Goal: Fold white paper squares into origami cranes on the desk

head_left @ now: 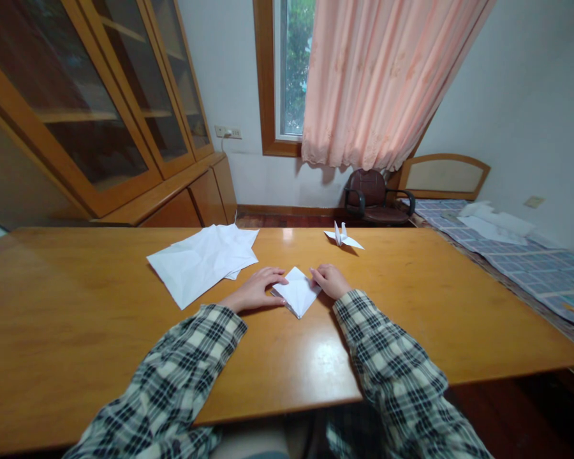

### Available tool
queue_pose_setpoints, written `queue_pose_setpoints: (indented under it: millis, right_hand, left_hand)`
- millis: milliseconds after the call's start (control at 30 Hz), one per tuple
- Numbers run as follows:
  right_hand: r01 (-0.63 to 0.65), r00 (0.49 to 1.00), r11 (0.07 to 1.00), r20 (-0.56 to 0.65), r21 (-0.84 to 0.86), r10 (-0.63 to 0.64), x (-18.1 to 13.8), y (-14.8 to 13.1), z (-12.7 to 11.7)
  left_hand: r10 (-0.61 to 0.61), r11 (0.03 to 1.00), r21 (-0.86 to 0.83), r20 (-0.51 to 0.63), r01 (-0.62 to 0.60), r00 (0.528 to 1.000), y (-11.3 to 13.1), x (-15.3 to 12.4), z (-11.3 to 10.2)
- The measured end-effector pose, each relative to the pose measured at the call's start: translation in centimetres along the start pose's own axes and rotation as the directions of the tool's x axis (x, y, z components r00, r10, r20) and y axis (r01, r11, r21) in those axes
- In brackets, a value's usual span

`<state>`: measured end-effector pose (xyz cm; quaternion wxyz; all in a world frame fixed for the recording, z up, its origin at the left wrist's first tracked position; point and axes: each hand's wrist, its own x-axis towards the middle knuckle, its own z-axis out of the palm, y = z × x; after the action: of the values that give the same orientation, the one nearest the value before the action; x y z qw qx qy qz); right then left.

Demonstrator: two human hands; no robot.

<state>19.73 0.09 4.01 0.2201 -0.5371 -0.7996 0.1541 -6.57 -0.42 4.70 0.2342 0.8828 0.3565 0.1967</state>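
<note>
Our left hand and right hand press flat on a small folded white paper square – its edges partly covered; loose white sheets and a white paper crane lie nearby.

The left hand covers the left edge of the folded paper, so its fingertips' grip there cannot be told. Both sleeves run off the bottom edge. The sheets overlap, their count unclear.
</note>
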Motion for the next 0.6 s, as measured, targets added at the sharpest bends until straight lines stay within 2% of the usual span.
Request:
queue_pose_setpoints:
  millis: [367, 600]
  right_hand:
    - [-0.017, 1.0, 1.0, 0.0, -0.001, 0.017, -0.05, -0.24, -0.08]
    - [-0.016, 1.0, 1.0, -0.011, 0.02, 0.016, -0.09, -0.3, -0.06]
  left_hand:
    - [-0.006, 1.0, -0.021, 0.018, 0.006, 1.0, -0.14, 0.08, 0.03]
    - [-0.055, 0.997, -0.052, 0.013, 0.056, 0.998, 0.51, 0.21, 0.06]
